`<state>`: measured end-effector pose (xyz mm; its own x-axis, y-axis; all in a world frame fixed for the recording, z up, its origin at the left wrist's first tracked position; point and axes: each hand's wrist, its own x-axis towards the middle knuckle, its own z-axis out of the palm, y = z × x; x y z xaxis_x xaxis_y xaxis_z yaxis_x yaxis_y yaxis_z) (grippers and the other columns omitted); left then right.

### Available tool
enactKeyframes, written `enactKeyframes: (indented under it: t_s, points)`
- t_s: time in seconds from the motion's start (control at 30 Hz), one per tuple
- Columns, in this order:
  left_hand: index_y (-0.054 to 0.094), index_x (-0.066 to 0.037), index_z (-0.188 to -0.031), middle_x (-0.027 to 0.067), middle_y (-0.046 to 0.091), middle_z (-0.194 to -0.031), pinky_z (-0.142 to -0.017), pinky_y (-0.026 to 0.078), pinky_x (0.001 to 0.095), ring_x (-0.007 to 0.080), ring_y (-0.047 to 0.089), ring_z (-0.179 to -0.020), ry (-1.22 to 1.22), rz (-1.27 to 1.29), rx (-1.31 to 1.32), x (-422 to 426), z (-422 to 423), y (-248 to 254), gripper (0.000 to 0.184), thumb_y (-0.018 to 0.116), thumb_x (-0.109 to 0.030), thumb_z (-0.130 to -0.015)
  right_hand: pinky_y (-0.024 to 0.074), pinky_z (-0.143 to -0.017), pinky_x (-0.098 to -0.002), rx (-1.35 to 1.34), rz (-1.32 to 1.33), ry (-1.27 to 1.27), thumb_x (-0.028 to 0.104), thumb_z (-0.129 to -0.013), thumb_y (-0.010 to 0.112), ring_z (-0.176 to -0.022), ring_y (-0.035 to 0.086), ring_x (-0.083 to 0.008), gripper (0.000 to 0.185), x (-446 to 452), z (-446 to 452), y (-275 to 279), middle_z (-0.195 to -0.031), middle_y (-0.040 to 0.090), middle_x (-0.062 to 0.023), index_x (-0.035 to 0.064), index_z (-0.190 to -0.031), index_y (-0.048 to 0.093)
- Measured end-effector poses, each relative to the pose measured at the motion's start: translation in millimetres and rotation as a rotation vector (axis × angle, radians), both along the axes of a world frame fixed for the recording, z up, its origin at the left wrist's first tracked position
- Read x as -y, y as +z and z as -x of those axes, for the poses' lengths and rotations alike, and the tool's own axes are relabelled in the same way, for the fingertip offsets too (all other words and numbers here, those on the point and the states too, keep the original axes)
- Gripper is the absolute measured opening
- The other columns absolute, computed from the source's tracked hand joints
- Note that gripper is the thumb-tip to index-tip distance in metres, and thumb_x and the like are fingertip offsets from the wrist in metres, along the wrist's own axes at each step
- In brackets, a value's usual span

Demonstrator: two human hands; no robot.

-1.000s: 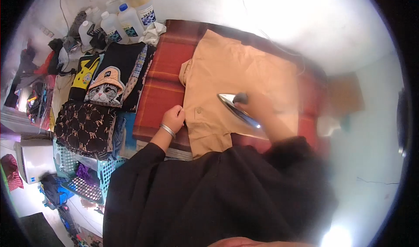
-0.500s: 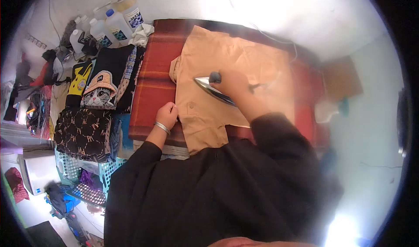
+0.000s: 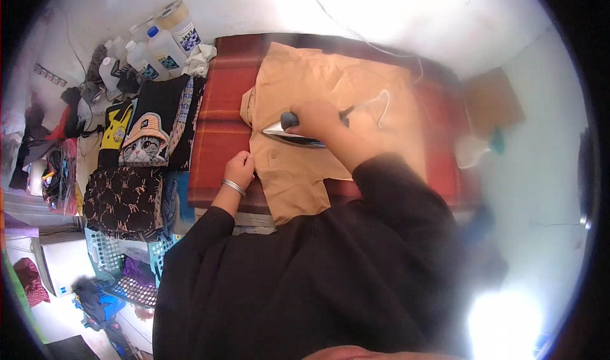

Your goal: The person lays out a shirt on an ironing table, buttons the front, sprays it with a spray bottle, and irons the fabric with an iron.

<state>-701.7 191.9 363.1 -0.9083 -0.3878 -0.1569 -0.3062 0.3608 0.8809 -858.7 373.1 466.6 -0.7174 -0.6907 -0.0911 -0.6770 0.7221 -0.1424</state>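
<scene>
A tan shirt (image 3: 375,87) lies spread on a red striped cloth (image 3: 219,125), with a few wrinkles and a small button (image 3: 274,156) showing near its left edge. My right hand (image 3: 323,120) is wrapped round the dark handle of a clothes iron (image 3: 293,138), whose shiny body rests on the shirt with its tip pointing left. At the shirt's left edge, my left hand (image 3: 240,168) is closed, its fingers curled against the fabric. A silver bangle (image 3: 233,186) circles that wrist.
Folded clothes (image 3: 152,128), one with a cat print, are stacked left of the red cloth. Several plastic bottles (image 3: 166,50) stand behind them. A pale cord (image 3: 384,109) trails from the iron. Below the clothes is a teal basket (image 3: 101,249); brown cardboard (image 3: 494,102) sits at right.
My right hand has slid the iron left, towards the shirt's left edge, and its tip has swung to point more directly left. My left hand stays at the shirt's edge.
</scene>
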Motion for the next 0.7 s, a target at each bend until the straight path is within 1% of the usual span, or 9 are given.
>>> enactKeyframes:
  t_s: [0.07, 0.13, 0.17, 0.27, 0.33, 0.43, 0.53, 0.7]
  points:
    - [0.054, -0.001, -0.076, 0.0057, 0.056, -0.057, -0.045, 0.044, 0.0272, 0.0122, 0.054, -0.045, 0.003, -0.001, 0.005, 0, 0, 2, 0.02, 0.047, -0.017, -0.086, 0.0486, -0.07, -0.0409, 0.013, -0.019, 0.024, 0.044, -0.07, 0.066, -0.087, 0.062, -0.0267, 0.037, 6, -2, -1, -0.09, 0.065, -0.0085, 0.0146, -0.093, 0.064]
    - [0.054, -0.002, -0.076, 0.0052, 0.056, -0.057, -0.045, 0.044, 0.0269, 0.0118, 0.054, -0.046, 0.001, -0.003, 0.013, -1, -1, 3, 0.02, 0.047, -0.017, -0.086, 0.0481, -0.067, -0.0408, 0.002, 0.121, -0.003, 0.044, -0.067, 0.068, -0.08, 0.062, -0.0287, 0.037, 8, -1, -8, -0.082, 0.064, -0.0103, 0.0127, -0.087, 0.063]
    - [0.055, -0.002, -0.076, 0.0051, 0.056, -0.057, -0.045, 0.044, 0.0267, 0.0115, 0.054, -0.046, -0.006, 0.002, 0.019, -1, 0, 3, 0.02, 0.047, -0.017, -0.086, 0.0481, -0.067, -0.0408, 0.004, 0.125, -0.006, 0.044, -0.067, 0.068, -0.08, 0.062, -0.0287, 0.037, 8, -1, -11, -0.082, 0.064, -0.0103, 0.0127, -0.087, 0.063]
    - [0.055, -0.001, -0.076, 0.0049, 0.056, -0.058, -0.045, 0.044, 0.0265, 0.0111, 0.054, -0.046, -0.001, 0.0, 0.022, -1, 0, 6, 0.021, 0.047, -0.018, -0.086, 0.0482, -0.066, -0.0404, -0.015, 0.116, -0.015, 0.043, -0.068, 0.067, -0.08, 0.062, -0.0283, 0.035, 8, 1, -9, -0.082, 0.064, -0.0099, 0.0127, -0.086, 0.063]
    - [0.055, -0.001, -0.077, 0.0049, 0.056, -0.058, -0.045, 0.044, 0.0265, 0.011, 0.054, -0.046, 0.014, -0.012, 0.025, 0, -1, 6, 0.021, 0.047, -0.018, -0.086, 0.048, -0.072, -0.041, 0.046, 0.074, -0.103, 0.041, -0.071, 0.066, -0.087, 0.061, -0.0278, 0.035, -1, 2, -3, -0.089, 0.064, -0.0093, 0.013, -0.092, 0.063]
    - [0.055, -0.001, -0.077, 0.005, 0.056, -0.058, -0.045, 0.045, 0.0267, 0.0111, 0.054, -0.046, 0.019, -0.053, 0.034, 0, -1, 2, 0.02, 0.047, -0.017, -0.085, 0.0477, -0.071, -0.0415, 0.024, 0.061, -0.148, 0.042, -0.07, 0.066, -0.087, 0.061, -0.028, 0.036, -18, 5, -3, -0.089, 0.064, -0.0098, 0.0124, -0.091, 0.063]
    - [0.055, -0.001, -0.076, 0.0047, 0.056, -0.058, -0.045, 0.045, 0.0266, 0.0112, 0.054, -0.046, 0.002, -0.062, -0.013, 3, -1, -3, 0.019, 0.047, -0.016, -0.085, 0.0474, -0.07, -0.0419, 0.044, 0.027, -0.207, 0.042, -0.07, 0.067, -0.086, 0.061, -0.0285, 0.037, -37, 9, 0, -0.088, 0.064, -0.0102, 0.0123, -0.091, 0.063]
    - [0.054, -0.001, -0.075, 0.0051, 0.057, -0.058, -0.045, 0.045, 0.0267, 0.0114, 0.054, -0.046, -0.001, -0.041, 0.008, 1, -2, 3, 0.018, 0.047, -0.016, -0.084, 0.0478, -0.071, -0.0411, 0.036, 0.021, -0.277, 0.042, -0.069, 0.067, -0.085, 0.061, -0.0289, 0.037, -57, 11, -2, -0.089, 0.065, -0.0106, 0.0122, -0.091, 0.064]
